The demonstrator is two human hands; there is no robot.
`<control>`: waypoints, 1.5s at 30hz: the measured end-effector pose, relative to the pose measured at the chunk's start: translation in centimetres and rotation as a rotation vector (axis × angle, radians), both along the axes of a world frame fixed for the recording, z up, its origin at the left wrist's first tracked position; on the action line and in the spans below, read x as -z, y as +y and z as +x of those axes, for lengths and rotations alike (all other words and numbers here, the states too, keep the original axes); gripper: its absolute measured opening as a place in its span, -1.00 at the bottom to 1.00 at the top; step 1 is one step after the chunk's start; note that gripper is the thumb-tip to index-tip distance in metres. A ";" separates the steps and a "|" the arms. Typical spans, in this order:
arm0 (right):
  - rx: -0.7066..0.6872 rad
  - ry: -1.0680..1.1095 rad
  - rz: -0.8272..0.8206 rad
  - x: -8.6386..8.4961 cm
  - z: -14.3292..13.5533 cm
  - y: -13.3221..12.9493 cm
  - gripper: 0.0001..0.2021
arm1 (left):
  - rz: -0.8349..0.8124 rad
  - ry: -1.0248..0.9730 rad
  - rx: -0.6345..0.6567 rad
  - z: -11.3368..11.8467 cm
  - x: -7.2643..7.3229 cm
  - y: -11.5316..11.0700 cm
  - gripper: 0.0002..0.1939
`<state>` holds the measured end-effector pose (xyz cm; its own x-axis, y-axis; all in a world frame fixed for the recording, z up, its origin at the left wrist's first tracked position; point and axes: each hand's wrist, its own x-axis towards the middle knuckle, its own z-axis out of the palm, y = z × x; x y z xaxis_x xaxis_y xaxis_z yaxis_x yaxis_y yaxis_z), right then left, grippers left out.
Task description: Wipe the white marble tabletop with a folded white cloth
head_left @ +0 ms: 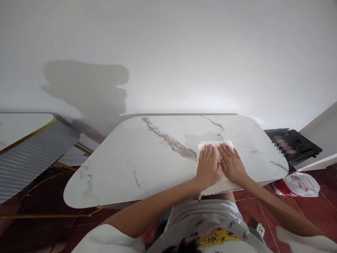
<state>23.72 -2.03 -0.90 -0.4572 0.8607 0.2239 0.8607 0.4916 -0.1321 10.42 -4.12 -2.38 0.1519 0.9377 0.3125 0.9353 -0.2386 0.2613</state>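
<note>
Sheet (221, 182) of white material (paper or cloth, I cannot tell which) lies on the marbled tabletop (118, 158), right of the tabletop's middle and reaching its near edge. The left hand (210, 167) and right hand (232, 163) rest palm-down on it, side by side, fingers stretched flat and fairly close together, pinching nothing. It should handle as something light, soft and floppy, sliding readily over the tabletop's smooth-looking face; a rough tug might crumple or tear it. A corner at its far end, or the end by the tabletop's near edge, looks the best place to take hold. Beyond the tabletop's right end are a black object (307, 146) and, lower, a plastic bag (302, 184).
</note>
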 end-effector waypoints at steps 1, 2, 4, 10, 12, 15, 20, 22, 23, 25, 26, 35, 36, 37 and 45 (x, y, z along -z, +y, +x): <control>-0.003 0.004 0.006 0.1 0.5 -0.5 -0.50 | -0.016 -0.018 0.004 0.4 0.0 -0.5 -0.41; -0.005 0.008 0.010 0.3 1.0 -0.9 -0.49 | -0.035 -0.037 0.006 0.8 -0.1 -1.0 -0.40; -0.014 0.014 0.009 0.5 2.2 -1.4 -0.49 | -0.068 -0.077 0.011 1.8 -0.1 -1.7 -0.38; -0.036 0.013 -0.010 0.8 6.0 -0.4 -0.48 | -0.120 -0.143 0.029 5.2 -0.6 -1.0 -0.40; -0.027 0.017 -0.002 1.0 6.7 0.6 -0.50 | -0.132 -0.140 0.037 5.9 -0.9 0.0 -0.42; 0.000 0.017 0.022 1.1 7.0 2.8 -0.51 | -0.140 -0.124 0.047 6.5 -1.2 2.2 -0.41; 0.027 0.003 0.025 0.7 5.9 8.0 -0.51 | -0.132 -0.091 0.018 6.1 -1.2 7.5 -0.43; 0.022 0.000 0.015 0.5 5.0 10.3 -0.52 | -0.115 -0.082 0.006 5.5 -1.1 9.9 -0.45; 0.027 0.000 0.016 0.4 4.5 11.5 -0.52 | -0.103 -0.077 0.004 5.1 -1.0 11.1 -0.46; 0.041 -0.002 0.024 0.3 3.4 13.7 -0.53 | -0.072 -0.067 0.010 4.1 -1.0 13.5 -0.48; 0.045 -0.003 0.026 0.3 2.9 14.7 -0.53 | -0.062 -0.064 0.005 3.5 -0.9 14.7 -0.50; 0.002 0.019 0.029 0.0 -1.5 22.6 -0.53 | 0.005 -0.025 -0.044 -0.6 -0.6 22.4 -0.56; -0.010 0.027 0.027 0.0 -1.7 23.4 -0.53 | 0.010 -0.020 -0.057 -0.7 -0.5 22.9 -0.56; -0.024 0.036 0.023 0.1 -1.8 24.1 -0.53 | 0.015 -0.015 -0.070 -0.8 -0.5 23.4 -0.55; -0.104 0.105 -0.023 0.7 0.7 28.0 -0.53 | 0.039 -0.014 -0.095 1.5 -0.4 26.0 -0.54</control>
